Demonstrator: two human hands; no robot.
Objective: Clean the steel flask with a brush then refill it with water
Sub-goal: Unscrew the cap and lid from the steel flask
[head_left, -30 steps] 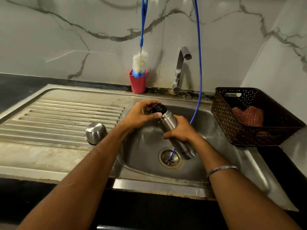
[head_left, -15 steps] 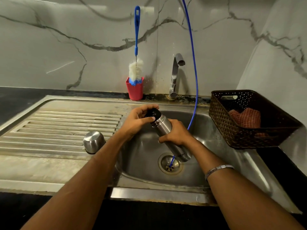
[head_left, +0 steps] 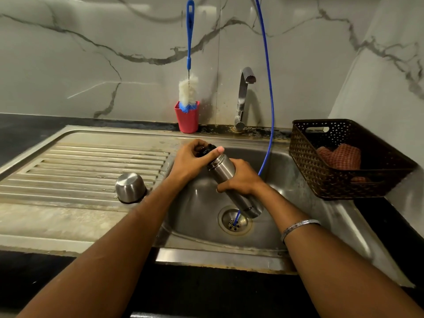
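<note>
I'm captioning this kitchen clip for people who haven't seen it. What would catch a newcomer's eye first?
First, the two hands over the sink: the left hand grips the black stopper of the tilted steel flask, the right hand holds its body. Next, the blue-handled bottle brush standing in a red cup at the wall, and a blue hose hanging down to the drain.

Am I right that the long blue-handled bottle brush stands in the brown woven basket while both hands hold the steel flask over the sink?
Not quite: the head view shows the blue-handled bottle brush standing in the red plastic cup behind the sink, not in the basket. The rest holds.
</note>
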